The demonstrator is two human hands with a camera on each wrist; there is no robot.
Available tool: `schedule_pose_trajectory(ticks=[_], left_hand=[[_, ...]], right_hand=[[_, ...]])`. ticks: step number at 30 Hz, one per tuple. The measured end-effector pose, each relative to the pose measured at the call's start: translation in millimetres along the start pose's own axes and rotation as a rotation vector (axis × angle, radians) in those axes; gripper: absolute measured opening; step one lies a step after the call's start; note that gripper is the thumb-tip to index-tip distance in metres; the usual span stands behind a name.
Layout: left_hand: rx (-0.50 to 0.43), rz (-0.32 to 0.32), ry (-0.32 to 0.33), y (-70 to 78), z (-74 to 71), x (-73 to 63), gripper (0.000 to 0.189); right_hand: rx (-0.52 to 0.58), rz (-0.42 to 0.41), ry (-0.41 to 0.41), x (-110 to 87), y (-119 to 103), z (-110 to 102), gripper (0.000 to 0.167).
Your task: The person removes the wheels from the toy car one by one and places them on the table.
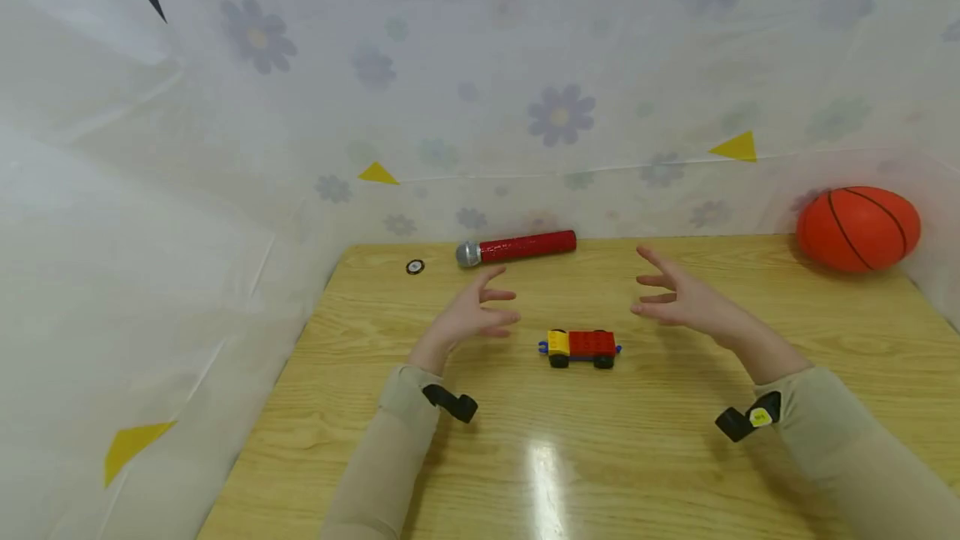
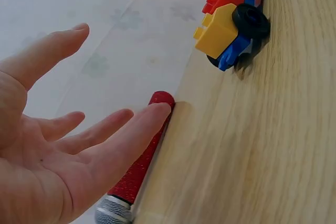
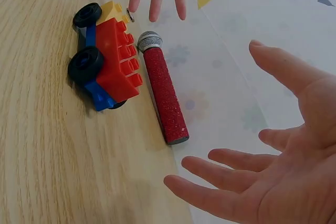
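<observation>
A toy car of building bricks, yellow at one end and red along the body, stands on its black wheels on the wooden table. My left hand hovers to its left, fingers spread, holding nothing. On the other side my right hand hangs above the table with its fingers apart and its palm turned inward, also holding nothing. Beyond both hands lies a red glittery microphone with a silver head, near the table's back edge. The right wrist view shows the car's red studs and the microphone side by side.
A small round black-and-white disc lies left of the microphone. An orange ball with black lines sits in the back right corner. A white flowered sheet hangs behind the table and along its left side.
</observation>
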State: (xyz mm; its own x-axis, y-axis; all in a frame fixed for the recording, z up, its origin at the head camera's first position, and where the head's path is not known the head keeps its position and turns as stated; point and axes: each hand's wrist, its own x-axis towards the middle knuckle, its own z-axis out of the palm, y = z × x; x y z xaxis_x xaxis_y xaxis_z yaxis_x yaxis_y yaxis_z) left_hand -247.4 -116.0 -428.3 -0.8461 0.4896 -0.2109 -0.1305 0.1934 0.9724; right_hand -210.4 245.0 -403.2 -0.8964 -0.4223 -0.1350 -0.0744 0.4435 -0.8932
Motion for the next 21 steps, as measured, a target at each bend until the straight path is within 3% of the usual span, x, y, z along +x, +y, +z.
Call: schedule_pose_trajectory(ticks=[4, 10, 21], left_hand=[[-0.057, -0.029, -0.05, -4.3, 2.2, 3.5, 0.085], [-0.049, -0.076, -0.103, -12.0, 9.3, 9.9, 0.085], [-0.05, -0.139, -0.133, -18.2, 22.8, 15.5, 0.082]], right_hand=[[0.058, 0.022, -0.054, 2.4, 3.2, 1.2, 0.096], [0.101, 0.071, -0.113, 9.0, 11.8, 5.5, 0.092], [0.088, 0.108, -0.16, 18.1, 23.8, 16.6, 0.092]])
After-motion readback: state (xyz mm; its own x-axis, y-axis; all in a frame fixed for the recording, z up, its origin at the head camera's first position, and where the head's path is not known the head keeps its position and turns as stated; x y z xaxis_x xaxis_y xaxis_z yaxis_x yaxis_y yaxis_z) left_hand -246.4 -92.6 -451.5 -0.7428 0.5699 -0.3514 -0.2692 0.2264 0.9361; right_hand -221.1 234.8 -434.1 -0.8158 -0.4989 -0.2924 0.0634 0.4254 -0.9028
